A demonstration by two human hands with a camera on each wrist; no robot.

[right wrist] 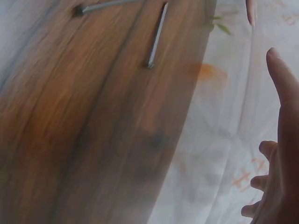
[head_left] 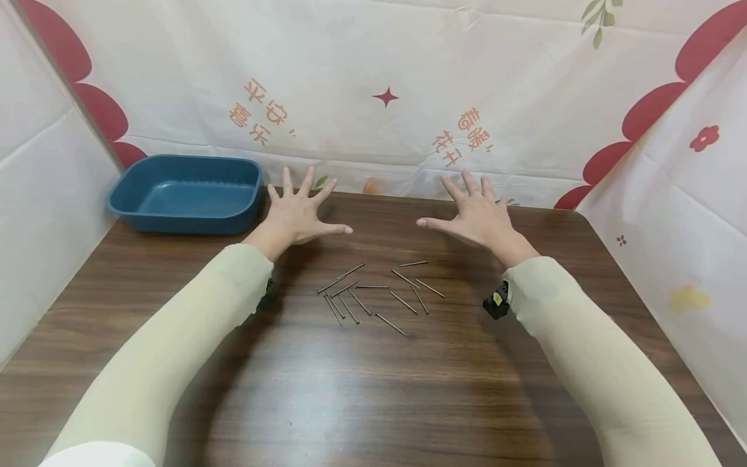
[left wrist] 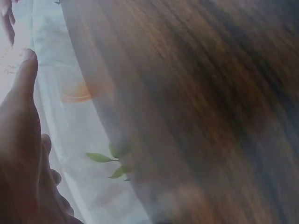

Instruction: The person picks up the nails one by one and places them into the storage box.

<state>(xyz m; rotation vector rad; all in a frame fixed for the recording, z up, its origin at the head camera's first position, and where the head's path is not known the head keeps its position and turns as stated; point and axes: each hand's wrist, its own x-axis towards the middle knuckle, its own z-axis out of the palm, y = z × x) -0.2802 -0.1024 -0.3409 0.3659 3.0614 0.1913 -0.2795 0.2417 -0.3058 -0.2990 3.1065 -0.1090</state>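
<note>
Several metal nails lie scattered over the middle of the wooden table. Beyond them on the left, my left hand is spread with its fingers apart and holds nothing. My right hand mirrors it on the other side, fingers splayed, thumb pointing inward, also without anything in it. In the right wrist view, two nails show near the top, one of them a nail lying close to the table's back edge. The left wrist view has the left hand at its left side, over bare wood grain.
A blue plastic basin stands at the back left corner, just beyond the left hand. White printed cloth hangs along the back edge and both sides of the table. Each wrist carries a small black camera.
</note>
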